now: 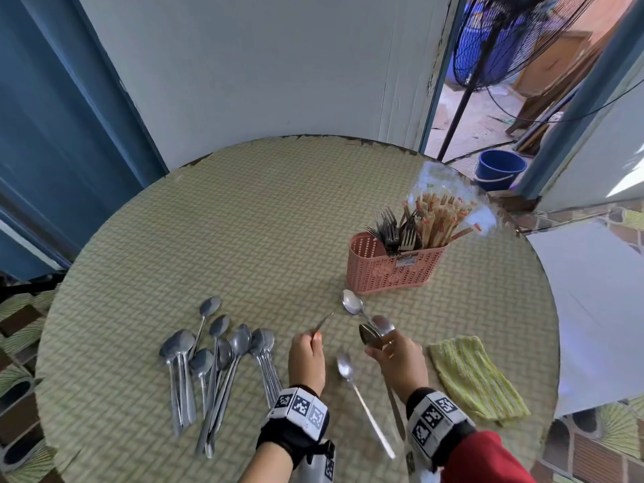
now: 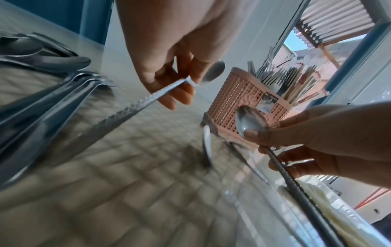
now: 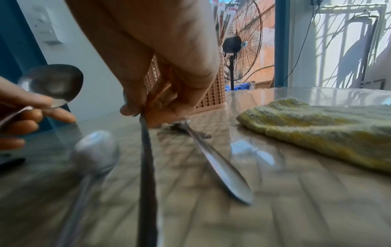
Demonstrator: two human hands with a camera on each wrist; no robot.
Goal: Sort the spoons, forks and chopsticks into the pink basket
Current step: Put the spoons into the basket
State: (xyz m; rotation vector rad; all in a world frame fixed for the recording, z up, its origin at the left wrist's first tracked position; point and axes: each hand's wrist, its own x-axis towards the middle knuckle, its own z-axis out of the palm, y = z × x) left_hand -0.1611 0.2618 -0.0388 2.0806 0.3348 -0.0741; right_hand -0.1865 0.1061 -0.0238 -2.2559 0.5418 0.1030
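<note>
My left hand [image 1: 310, 343] pinches a spoon [image 2: 127, 107] near its neck, just above the table; its bowl [image 3: 52, 83] points forward. My right hand [image 1: 393, 353] grips another spoon [image 2: 251, 120] at the neck, thumb on the bowl, with its handle [image 3: 146, 167] running back under the wrist. One loose spoon [image 1: 352, 303] lies just in front of the right hand, and a blurred one [image 1: 345, 364] sits between the hands. A pile of several spoons [image 1: 216, 357] lies left. The pink basket [image 1: 390, 273] stands ahead of the right hand, holding forks [image 1: 393, 231] and wrapped chopsticks [image 1: 442, 217].
A folded yellow cloth [image 1: 477, 374] lies right of my right hand. The round table [image 1: 244, 221] has a woven-pattern top and stands against a pale wall. Beyond the doorway at the back right are a blue bucket [image 1: 500, 167] and a standing fan [image 3: 239, 50].
</note>
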